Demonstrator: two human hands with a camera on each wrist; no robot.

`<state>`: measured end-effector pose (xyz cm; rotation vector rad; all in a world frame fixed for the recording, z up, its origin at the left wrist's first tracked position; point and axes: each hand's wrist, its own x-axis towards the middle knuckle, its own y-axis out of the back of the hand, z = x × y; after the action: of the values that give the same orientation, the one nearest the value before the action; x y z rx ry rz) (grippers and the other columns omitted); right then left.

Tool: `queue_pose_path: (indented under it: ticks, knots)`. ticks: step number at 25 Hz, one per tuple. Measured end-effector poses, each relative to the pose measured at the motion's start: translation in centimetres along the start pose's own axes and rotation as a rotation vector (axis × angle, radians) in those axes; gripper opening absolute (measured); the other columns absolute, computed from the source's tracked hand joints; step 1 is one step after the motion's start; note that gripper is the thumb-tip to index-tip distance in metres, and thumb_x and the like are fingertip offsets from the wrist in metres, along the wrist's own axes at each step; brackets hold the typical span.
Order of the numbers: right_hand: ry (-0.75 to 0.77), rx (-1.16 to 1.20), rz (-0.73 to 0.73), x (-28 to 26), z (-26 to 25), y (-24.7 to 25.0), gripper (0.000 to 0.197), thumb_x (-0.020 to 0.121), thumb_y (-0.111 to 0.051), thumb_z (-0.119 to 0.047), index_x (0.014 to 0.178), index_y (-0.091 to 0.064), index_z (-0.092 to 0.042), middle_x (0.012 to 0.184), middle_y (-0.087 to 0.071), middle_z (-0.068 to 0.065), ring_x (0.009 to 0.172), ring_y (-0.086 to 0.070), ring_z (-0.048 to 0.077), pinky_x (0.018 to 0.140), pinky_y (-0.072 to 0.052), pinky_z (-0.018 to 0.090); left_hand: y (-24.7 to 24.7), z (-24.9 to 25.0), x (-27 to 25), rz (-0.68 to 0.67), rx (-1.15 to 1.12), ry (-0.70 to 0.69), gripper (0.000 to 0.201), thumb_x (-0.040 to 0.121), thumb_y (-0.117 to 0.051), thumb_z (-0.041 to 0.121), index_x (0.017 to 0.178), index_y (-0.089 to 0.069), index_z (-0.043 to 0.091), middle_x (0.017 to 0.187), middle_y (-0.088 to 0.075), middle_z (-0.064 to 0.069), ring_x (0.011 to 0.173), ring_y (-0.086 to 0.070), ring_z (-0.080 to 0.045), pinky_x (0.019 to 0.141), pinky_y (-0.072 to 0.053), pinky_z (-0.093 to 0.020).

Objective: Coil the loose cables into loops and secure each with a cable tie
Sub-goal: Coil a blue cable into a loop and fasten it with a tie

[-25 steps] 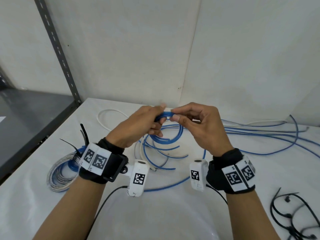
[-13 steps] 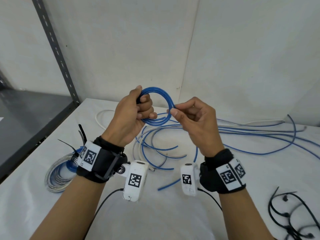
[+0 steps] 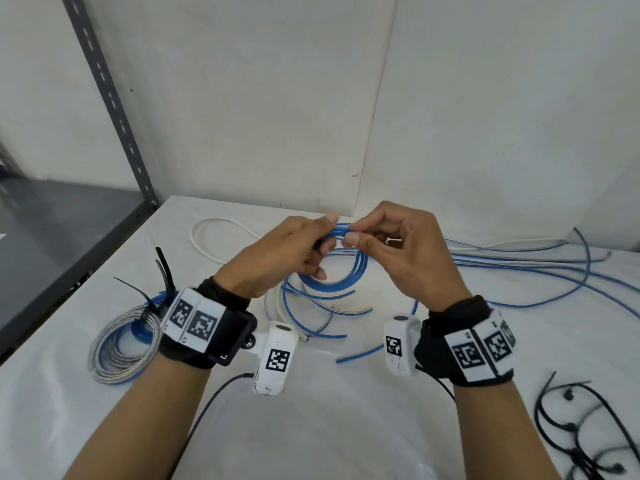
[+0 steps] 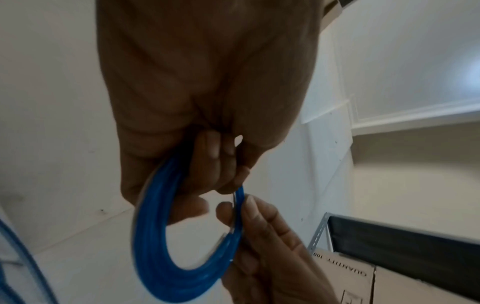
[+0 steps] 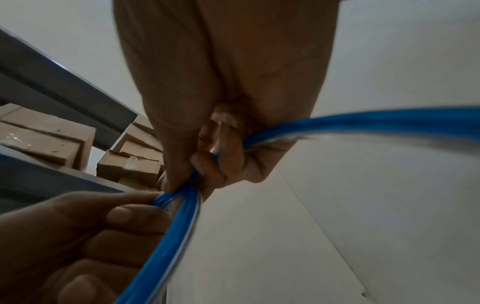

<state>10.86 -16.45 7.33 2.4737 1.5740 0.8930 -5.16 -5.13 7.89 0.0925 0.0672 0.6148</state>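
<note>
Setting: white table (image 3: 346,427) set in a corner of plain white walls; grey metal shelving (image 3: 52,230) to the left, its slotted upright (image 3: 110,109) rising beside the table edge.

Item 1: blue cable (image 3: 341,271), partly coiled, held above the table centre. Several turns hang as a small loop under both hands; the rest trails rightward across the table.

Item 2: left hand (image 3: 277,258), fingers curled round the top of the loop, gripping the gathered turns.

Item 3: right hand (image 3: 401,251), thumb and forefinger pinching the same bundle just beside the left hand's thumb; the cable's free run passes through its curled fingers in the right wrist view.

Item 4: finished coil (image 3: 121,344), silver and blue, flat at the left table edge, black cable ties (image 3: 162,289) sticking up from it.

Item 5: loose black cable ties (image 3: 588,434), a heap at the lower right.

Item 6: white cable (image 3: 214,223), looped, lying behind the left hand.

Item 7: cardboard boxes (image 5: 46,137) on shelving, seen in the wrist views.
</note>
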Motion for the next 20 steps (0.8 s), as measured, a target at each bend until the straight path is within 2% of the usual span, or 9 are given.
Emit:
queue_pose_path:
  ticks: [2,5,7,9,11,14,15,18,20]
  knots:
    - [0.023,-0.015,0.061,0.1,-0.1,0.1,0.003,0.088,-0.078,-0.015,0.090,-0.075,-0.015,0.083,-0.077,0.002,0.079,-0.069,0.033,0.071,-0.055,0.046,0.1,-0.1,-0.1,0.015,-0.028,-0.049,0.047,0.109,-0.038,0.041,0.069,-0.043,0.016,0.059,-0.026,0.007,0.052,-0.028,-0.013,0.065,-0.047,-0.029]
    - [0.048,0.019,0.245,0.5,0.4,1.0,0.007,0.087,-0.079,-0.017,0.085,-0.074,-0.021,0.080,-0.075,-0.003,0.073,-0.065,0.028,0.066,-0.053,0.035,0.8,0.5,0.0,0.090,-0.262,-0.097,0.047,0.110,-0.037,0.040,0.068,-0.037,0.018,0.059,-0.017,0.007,0.049,-0.020,-0.011,0.056,-0.039,-0.026]
    - [0.046,0.086,0.270,0.7,0.8,0.8,0.007,0.088,-0.078,-0.014,0.085,-0.072,-0.017,0.078,-0.074,-0.003,0.064,-0.060,0.014,0.061,-0.048,0.025,1.1,0.8,0.0,0.115,-0.418,-0.119,0.047,0.110,-0.036,0.039,0.068,-0.036,0.018,0.057,-0.017,0.007,0.048,-0.017,-0.010,0.053,-0.036,-0.024]
    - [0.028,0.181,0.242,0.7,0.8,-0.8,0.007,0.090,-0.076,-0.011,0.086,-0.069,-0.012,0.082,-0.074,0.005,0.062,-0.058,0.005,0.061,-0.044,0.019,1.2,1.0,0.0,0.117,-0.527,-0.132,0.046,0.110,-0.036,0.039,0.068,-0.035,0.019,0.055,-0.018,0.008,0.047,-0.017,-0.009,0.052,-0.035,-0.023]
    - [0.013,0.255,0.243,0.5,0.7,-2.7,0.011,0.090,-0.075,-0.013,0.086,-0.065,-0.013,0.086,-0.074,0.011,0.066,-0.063,0.009,0.061,-0.045,0.018,1.2,1.0,0.0,0.139,-0.580,-0.135,0.047,0.110,-0.036,0.039,0.068,-0.036,0.019,0.056,-0.015,0.008,0.046,-0.017,-0.008,0.051,-0.035,-0.022]
    - [0.003,0.301,0.292,0.4,0.8,-4.2,0.014,0.088,-0.079,-0.019,0.086,-0.065,-0.018,0.092,-0.076,0.016,0.080,-0.071,0.029,0.062,-0.046,0.023,1.4,1.1,-0.1,0.164,-0.607,-0.145,0.047,0.110,-0.036,0.040,0.068,-0.036,0.019,0.057,-0.014,0.007,0.045,-0.018,-0.008,0.050,-0.036,-0.022]
    - [-0.015,0.325,0.309,0.4,0.7,-4.4,0.014,0.088,-0.078,-0.018,0.087,-0.065,-0.017,0.093,-0.076,0.017,0.081,-0.072,0.029,0.061,-0.046,0.024,1.3,1.1,-0.1,0.162,-0.618,-0.144,0.047,0.110,-0.036,0.040,0.068,-0.036,0.019,0.056,-0.015,0.007,0.045,-0.018,-0.008,0.050,-0.036,-0.022]
    - [-0.067,0.431,0.298,0.2,0.0,-4.3,0.011,0.093,-0.071,-0.010,0.092,-0.060,-0.006,0.095,-0.077,0.017,0.063,-0.063,0.007,0.053,-0.041,0.020,0.5,0.8,0.3,0.153,-0.670,-0.155,0.047,0.110,-0.035,0.039,0.067,-0.037,0.019,0.054,-0.017,0.007,0.044,-0.018,-0.008,0.051,-0.038,-0.023]
    - [-0.039,0.413,0.291,0.1,-0.3,-3.6,0.012,0.094,-0.069,-0.006,0.096,-0.059,0.001,0.093,-0.077,0.019,0.062,-0.063,0.004,0.054,-0.043,0.018,0.3,0.5,0.5,0.141,-0.654,-0.153,0.047,0.110,-0.034,0.037,0.068,-0.042,0.017,0.053,-0.021,0.006,0.044,-0.021,-0.010,0.056,-0.043,-0.026]
